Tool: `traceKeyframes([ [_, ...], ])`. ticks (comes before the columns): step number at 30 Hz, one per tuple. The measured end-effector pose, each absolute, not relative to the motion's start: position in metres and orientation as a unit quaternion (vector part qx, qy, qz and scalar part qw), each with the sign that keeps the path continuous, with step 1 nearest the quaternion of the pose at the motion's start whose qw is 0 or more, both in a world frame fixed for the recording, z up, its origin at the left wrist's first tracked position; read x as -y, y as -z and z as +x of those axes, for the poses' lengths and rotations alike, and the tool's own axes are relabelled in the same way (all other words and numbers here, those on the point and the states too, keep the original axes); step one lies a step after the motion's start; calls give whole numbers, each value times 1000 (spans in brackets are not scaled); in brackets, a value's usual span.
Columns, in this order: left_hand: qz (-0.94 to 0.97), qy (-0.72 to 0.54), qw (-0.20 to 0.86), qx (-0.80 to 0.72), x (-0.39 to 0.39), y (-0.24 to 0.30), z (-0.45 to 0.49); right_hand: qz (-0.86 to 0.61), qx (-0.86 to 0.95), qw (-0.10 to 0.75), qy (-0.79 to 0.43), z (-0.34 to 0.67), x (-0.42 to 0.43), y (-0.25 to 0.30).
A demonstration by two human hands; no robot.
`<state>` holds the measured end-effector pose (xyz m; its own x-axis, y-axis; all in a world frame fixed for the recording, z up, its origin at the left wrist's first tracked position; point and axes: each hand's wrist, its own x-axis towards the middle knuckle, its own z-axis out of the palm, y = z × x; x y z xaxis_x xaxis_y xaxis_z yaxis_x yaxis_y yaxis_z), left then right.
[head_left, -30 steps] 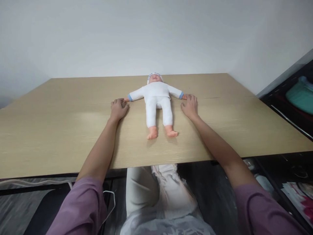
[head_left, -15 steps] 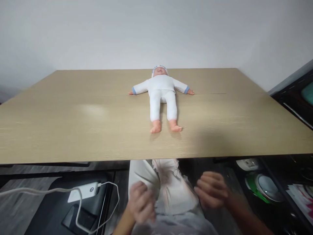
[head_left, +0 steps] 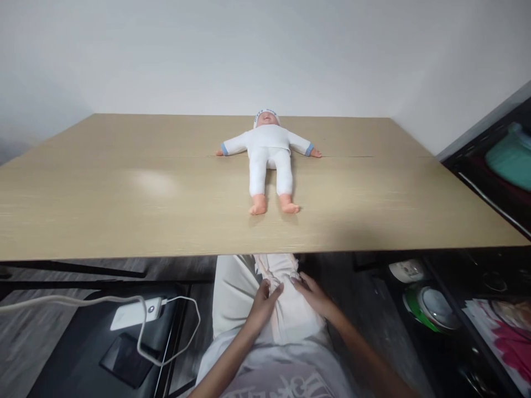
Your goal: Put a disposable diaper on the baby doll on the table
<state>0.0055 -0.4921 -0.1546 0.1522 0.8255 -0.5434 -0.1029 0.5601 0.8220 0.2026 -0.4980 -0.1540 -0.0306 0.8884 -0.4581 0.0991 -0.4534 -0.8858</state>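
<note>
A white diaper [head_left: 290,315] with pale pinkish, ruffled sides lies spread lengthwise over my lap, its far end under the table's front edge. My left hand [head_left: 264,303] is closed on its left side, thumb on top. Across from it, my right hand [head_left: 314,296] grips the right side, fingers partly hidden by the folds. Beyond both hands, a baby doll [head_left: 270,152] in white clothes with blue cuffs and a printed cap lies on its back on the wooden table [head_left: 124,221], arms spread, bare feet toward me.
At left, a black seat [head_left: 66,348] holds a white power bank [head_left: 135,314], a phone [head_left: 128,359] and a looping white cable [head_left: 198,315]. To the right, a dark shelf holds a green-rimmed container [head_left: 431,307] and a teal item [head_left: 512,157].
Both hands, raised and blurred as loose fists before, have come down and forward onto the diaper and taken hold of its sides. The view has shifted slightly; the doll lies as before.
</note>
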Motion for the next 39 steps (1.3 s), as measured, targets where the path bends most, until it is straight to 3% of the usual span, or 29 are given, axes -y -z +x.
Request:
traceKeyframes([
  [6,308,-368,689,-543,528,103,-2,-534,435,310,-656,200,536,100],
  [14,427,-371,638,-522,587,16,-39,-517,565,345,-542,204,596,-21],
  [23,388,-448,655,-468,538,31,-21,-490,538,415,-546,184,545,12],
  [28,341,-422,695,-471,509,53,-20,-528,547,386,-522,187,516,26],
  [30,318,-411,706,-481,504,59,-21,-563,570,363,-475,191,511,31],
  [34,289,-393,713,-504,504,60,-25,-656,598,388,-249,198,512,31],
  [37,297,-388,707,-511,505,53,-30,-639,628,422,-138,197,509,17],
  [39,307,-393,712,-494,505,50,-34,-598,686,399,-111,193,498,5],
])
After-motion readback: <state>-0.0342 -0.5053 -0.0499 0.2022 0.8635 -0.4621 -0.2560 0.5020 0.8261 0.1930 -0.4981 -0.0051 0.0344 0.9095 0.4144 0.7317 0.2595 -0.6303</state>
